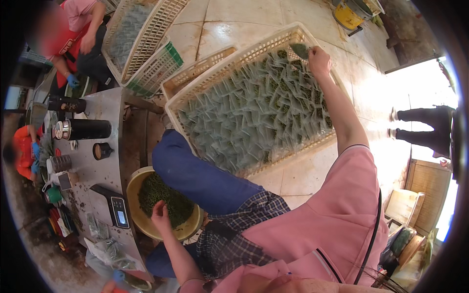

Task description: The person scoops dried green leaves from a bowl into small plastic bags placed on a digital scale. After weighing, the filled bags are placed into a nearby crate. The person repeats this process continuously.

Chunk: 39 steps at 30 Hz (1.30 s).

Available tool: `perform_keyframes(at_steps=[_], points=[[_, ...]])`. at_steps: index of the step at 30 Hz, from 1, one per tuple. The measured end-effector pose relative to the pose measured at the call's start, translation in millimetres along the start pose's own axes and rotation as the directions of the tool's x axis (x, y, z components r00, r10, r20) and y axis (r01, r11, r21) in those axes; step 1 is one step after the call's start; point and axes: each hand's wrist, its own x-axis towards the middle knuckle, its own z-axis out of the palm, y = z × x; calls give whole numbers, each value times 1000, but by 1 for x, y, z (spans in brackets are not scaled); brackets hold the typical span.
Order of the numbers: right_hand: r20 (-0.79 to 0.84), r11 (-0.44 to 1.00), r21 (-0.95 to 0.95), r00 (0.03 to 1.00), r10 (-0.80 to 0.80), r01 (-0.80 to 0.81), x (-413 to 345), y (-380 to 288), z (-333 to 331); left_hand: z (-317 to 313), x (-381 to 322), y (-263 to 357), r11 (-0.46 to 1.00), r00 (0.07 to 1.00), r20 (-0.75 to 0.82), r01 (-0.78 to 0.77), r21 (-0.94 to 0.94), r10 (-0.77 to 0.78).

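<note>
My right hand pinches a small clear bag of green bits over the far corner of a large white plastic crate. Rows of similar filled clear bags stand packed upright in that crate. My left hand, its fingers curled, is over a yellowish round basin of small green berries or buds; whether it holds any cannot be made out. A digital scale with a lit display rests on the metal table beside the basin.
On the table are a black thermos, a dark cup and more clear bags. Stacked crates stand at upper left, by a seated co-worker. Others work beyond the table. A person's legs show at right.
</note>
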Motion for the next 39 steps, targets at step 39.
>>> perform_keyframes(at_steps=[39], points=[[-390,-144,706,210,-897,693,-356,-373,-136,-404,16,6,999,64,-998,37,-5,-7]])
